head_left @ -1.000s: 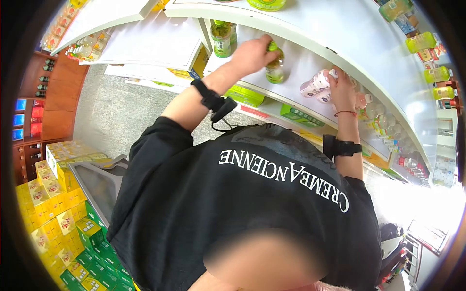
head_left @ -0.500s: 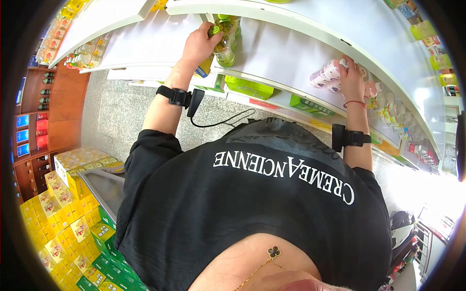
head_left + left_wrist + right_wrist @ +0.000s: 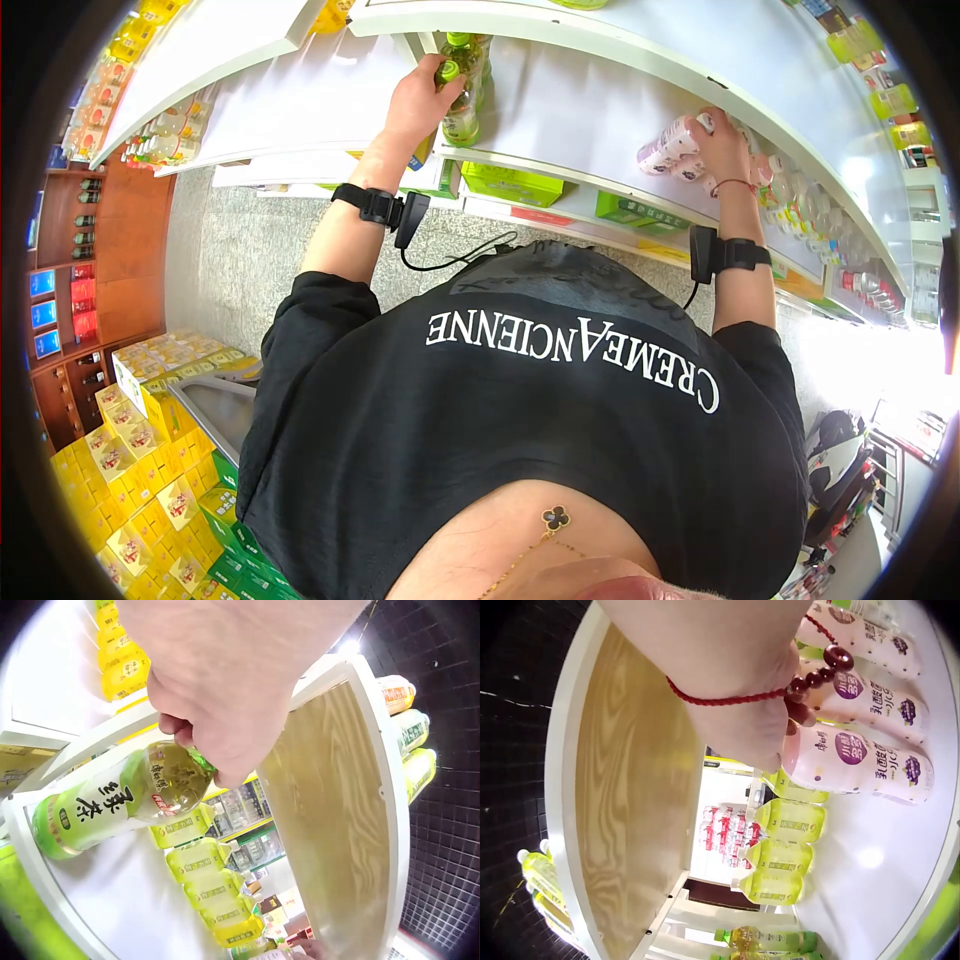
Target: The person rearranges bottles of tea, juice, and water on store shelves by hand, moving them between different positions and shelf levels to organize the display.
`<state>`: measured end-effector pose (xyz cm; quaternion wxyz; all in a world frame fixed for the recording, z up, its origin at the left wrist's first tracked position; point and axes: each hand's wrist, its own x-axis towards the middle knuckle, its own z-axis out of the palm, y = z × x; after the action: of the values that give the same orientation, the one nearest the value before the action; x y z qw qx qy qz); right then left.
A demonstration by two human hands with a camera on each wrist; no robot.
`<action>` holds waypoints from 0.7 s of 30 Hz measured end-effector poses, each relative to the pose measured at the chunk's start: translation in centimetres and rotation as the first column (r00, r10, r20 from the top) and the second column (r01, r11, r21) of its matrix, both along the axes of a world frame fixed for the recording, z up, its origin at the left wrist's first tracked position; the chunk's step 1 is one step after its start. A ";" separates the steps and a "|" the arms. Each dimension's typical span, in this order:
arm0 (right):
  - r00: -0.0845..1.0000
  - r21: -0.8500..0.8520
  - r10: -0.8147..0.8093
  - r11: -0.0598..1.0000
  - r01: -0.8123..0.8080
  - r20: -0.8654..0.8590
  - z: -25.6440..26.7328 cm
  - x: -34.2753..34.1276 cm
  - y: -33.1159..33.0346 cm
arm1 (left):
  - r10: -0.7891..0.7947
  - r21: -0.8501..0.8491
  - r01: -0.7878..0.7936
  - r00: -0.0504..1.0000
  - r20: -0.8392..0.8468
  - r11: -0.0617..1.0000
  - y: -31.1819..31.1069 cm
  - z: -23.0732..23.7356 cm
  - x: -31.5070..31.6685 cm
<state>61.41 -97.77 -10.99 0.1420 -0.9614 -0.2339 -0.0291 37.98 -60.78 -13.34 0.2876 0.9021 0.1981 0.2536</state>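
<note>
The tea bottle [image 3: 112, 796] is green and white; the grape-print bottles [image 3: 866, 763] pink with purple hearts [image 3: 851, 748]; the shirt [image 3: 560, 420] black.

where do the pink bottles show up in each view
Head: pink bottles, right of centre in the upper part, on the white shelf at the right hand.
Left wrist: only a pale pink sliver at the bottom edge, beside that hand; probably one of them.
Right wrist: large in the upper right, labels visible.
Shared landmark: the right hand, seen in all three views.
</note>
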 end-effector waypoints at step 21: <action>0.876 0.258 0.470 0.864 -0.433 -0.104 0.2 -10.3 20.3 | -0.035 -0.112 0.033 0.999 -0.019 0.993 -0.2 -0.2 -0.5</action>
<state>51.15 -77.45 -10.77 0.2721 -0.8560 -0.4358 0.0573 37.46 -60.95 -13.58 0.3399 0.8903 0.1996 0.2279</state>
